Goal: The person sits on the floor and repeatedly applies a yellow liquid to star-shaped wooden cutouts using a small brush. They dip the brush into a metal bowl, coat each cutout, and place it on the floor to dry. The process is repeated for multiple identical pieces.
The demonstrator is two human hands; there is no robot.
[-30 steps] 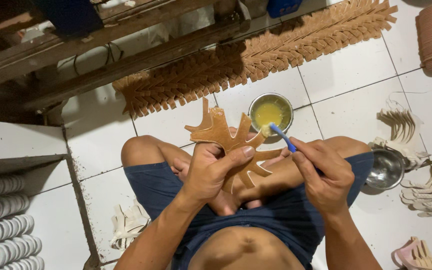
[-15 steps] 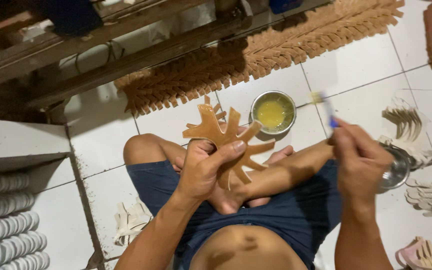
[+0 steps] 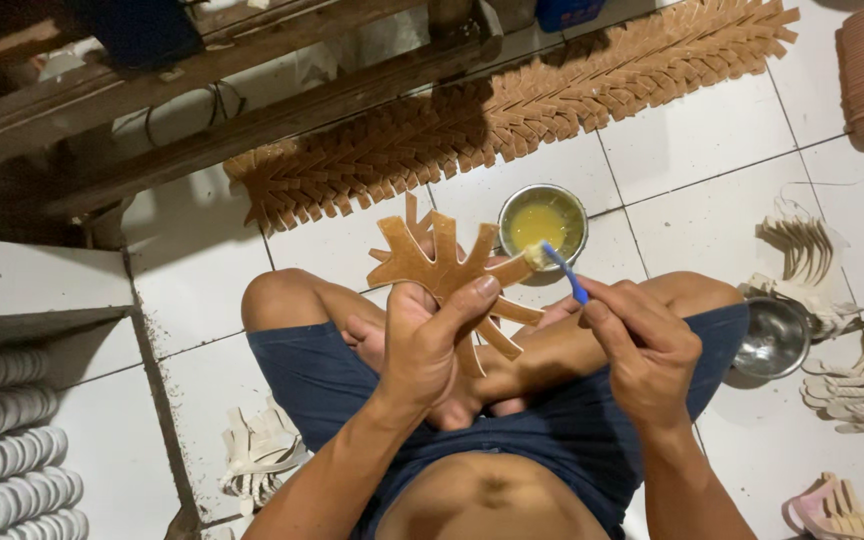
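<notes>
Across the far side of the white tiled floor [image 3: 712, 130] lay a long mat of brown interlocked pieces [image 3: 512, 110], the largest thing in sight, with a shelf of stacked pale discs [image 3: 2, 440] at the near left and heaps of pale cut-outs [image 3: 852, 370] at the right. You sat cross-legged in blue shorts [image 3: 322, 370]. Above your lap, your left hand [image 3: 422, 345] had its fingers clamped on a brown star-shaped piece [image 3: 442, 275], thumb pressed over its centre. Your right hand [image 3: 647, 345] had its fingers pinched together on a blue-handled brush [image 3: 560, 270], its bristles touching the piece's right arm. A small metal bowl of yellow glue [image 3: 542, 225] stood just beyond the piece. Judging from that, a loaded brush could have dripped onto your leg, and a careless reach might have tipped the bowl; glue creeping toward your thumb could have stuck it
</notes>
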